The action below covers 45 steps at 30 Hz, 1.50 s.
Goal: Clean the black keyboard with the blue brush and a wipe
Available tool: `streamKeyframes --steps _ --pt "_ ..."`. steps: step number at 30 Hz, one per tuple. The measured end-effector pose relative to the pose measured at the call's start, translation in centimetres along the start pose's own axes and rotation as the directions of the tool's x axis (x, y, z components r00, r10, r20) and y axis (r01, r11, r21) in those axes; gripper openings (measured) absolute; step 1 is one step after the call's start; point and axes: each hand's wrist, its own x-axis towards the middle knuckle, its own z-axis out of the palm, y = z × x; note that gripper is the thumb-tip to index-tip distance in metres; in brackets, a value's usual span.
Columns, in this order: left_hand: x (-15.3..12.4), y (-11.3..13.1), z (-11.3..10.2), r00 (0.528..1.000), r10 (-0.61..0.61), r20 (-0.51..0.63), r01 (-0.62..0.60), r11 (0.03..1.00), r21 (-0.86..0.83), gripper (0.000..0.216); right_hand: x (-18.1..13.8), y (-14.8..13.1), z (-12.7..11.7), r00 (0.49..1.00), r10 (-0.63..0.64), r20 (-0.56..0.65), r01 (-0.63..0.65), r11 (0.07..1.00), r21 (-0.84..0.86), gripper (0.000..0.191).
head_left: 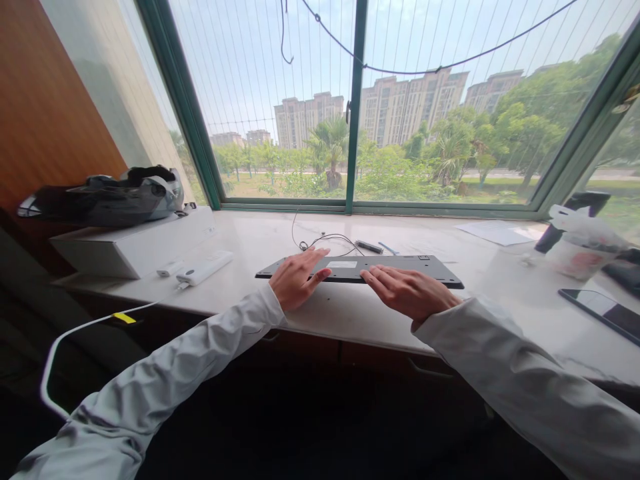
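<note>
A black keyboard (345,272) lies face down on the white marble counter, its underside with a pale label turned up. My left hand (299,279) rests on the keyboard's left half, fingers stretched out and thumb apart. On the right half lies my right hand (400,288), its fingers flat and side by side across the near edge. Neither hand is wrapped around anything. Behind the keyboard a thin dark cable (320,239) is loosely coiled. A small black bar-shaped object (369,247) and a thin blue stick (388,249) lie just beyond it.
On the left, a white box (135,243) carries a dark plastic-wrapped bundle (107,199). A white power bank (204,268) with a white cable (75,330) sits nearby. To the right are a paper sheet (497,233), a plastic bag (583,243) and a phone (603,312). Windows rise behind.
</note>
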Motion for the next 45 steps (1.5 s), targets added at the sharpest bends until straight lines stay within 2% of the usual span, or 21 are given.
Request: streamKeyframes --steps 2,3,6,7,9,11,13,16,24,28,31,33,35,37,39,40,42,43,44,45 --pt "-0.6 0.7 0.0 0.989 0.053 -0.137 -0.05 0.998 0.027 0.059 -0.1 0.1 0.0 1.0 0.003 0.007 -0.003 1.0 -0.003 0.033" --pt "-1.0 1.0 0.1 0.986 0.092 -0.138 -0.086 0.995 0.044 0.055 -0.2 0.2 0.0 1.0 0.003 0.005 -0.003 1.0 -0.004 0.034" --pt "-2.2 1.5 1.1 0.983 0.172 0.068 -0.177 0.982 0.074 0.044 -0.6 0.4 0.2 1.0 0.02 0.011 -0.02 1.0 0.001 0.033" --pt "-2.4 1.4 1.7 0.983 0.139 0.124 -0.149 0.986 0.077 0.042 -0.7 0.5 0.3 0.999 0.027 0.021 -0.028 1.0 0.011 0.033" --pt "-2.5 0.8 2.8 0.985 -0.01 0.171 -0.005 0.996 0.084 0.039 -1.0 0.7 0.5 0.998 0.048 0.041 -0.049 0.998 0.04 0.033" --pt "-2.2 0.0 3.7 0.964 -0.137 0.226 0.126 0.99 0.062 0.037 -1.2 0.7 0.7 0.996 0.07 0.058 -0.074 0.995 0.068 0.033" --pt "-1.7 -0.8 4.3 0.94 -0.203 0.273 0.207 0.978 0.016 0.035 -1.5 0.8 0.9 0.993 0.088 0.08 -0.094 0.993 0.071 0.034" --pt "-0.9 -1.2 4.6 0.927 -0.226 0.299 0.247 0.969 -0.033 0.032 -1.7 0.8 0.9 0.991 0.08 0.111 -0.087 0.995 0.055 0.035" --pt "0.0 -1.0 5.4 0.918 -0.218 0.331 0.234 0.972 -0.01 0.027 -2.1 0.7 1.2 0.989 0.086 0.119 -0.099 0.989 0.11 0.038" --pt "-0.1 -1.1 5.8 0.927 -0.202 0.317 0.21 0.978 0.008 0.026 -2.2 0.7 1.3 0.986 0.082 0.143 -0.099 0.988 0.116 0.039" --pt "-0.6 -0.8 5.1 0.943 -0.164 0.289 0.19 0.98 -0.065 0.024 -2.4 0.6 1.5 0.984 0.099 0.147 -0.116 0.987 0.113 0.04" --pt "-1.1 -0.7 3.7 0.978 -0.107 0.179 0.132 0.982 -0.134 0.022 -2.6 0.4 1.6 0.981 0.123 0.149 -0.142 0.982 0.127 0.042" --pt "-1.5 -1.0 1.5 0.998 -0.051 -0.029 0.045 0.984 -0.174 0.023 -2.8 0.3 1.8 0.98 0.134 0.145 -0.155 0.977 0.149 0.045" --pt "-1.6 -2.3 -0.9 0.973 -0.08 -0.216 0.054 0.99 -0.127 0.025 -3.0 0.2 1.9 0.983 0.132 0.127 -0.152 0.974 0.167 0.046" --pt "-1.1 -5.0 -2.9 0.912 -0.185 -0.366 0.173 0.983 -0.067 0.026 -3.1 0.1 2.1 0.987 0.124 0.098 -0.14 0.974 0.178 0.046" --pt "-0.6 -6.8 -3.5 0.885 -0.24 -0.398 0.241 0.969 -0.05 0.026 -3.2 0.1 2.2 0.989 0.12 0.085 -0.134 0.974 0.181 0.046" --pt "0.4 -11.1 -3.9 0.84 -0.374 -0.392 0.399 0.917 -0.017 0.026 -3.2 0.0 2.4 0.992 0.11 0.064 -0.12 0.976 0.18 0.047" --pt "1.0 -13.3 -3.7 0.818 -0.461 -0.345 0.49 0.872 -0.003 0.025 -3.2 -0.1 2.4 0.993 0.106 0.056 -0.114 0.978 0.175 0.047" --pt "1.5 -15.3 -3.3 0.784 -0.567 -0.253 0.587 0.81 0.003 0.025 -3.2 -0.1 2.4 0.994 0.102 0.049 -0.109 0.98 0.167 0.047" --pt "1.9 -17.2 -2.7 0.726 -0.675 -0.135 0.681 0.732 0.004 0.025 -3.1 -0.2 2.3 0.994 0.1 0.042 -0.106 0.982 0.159 0.047"
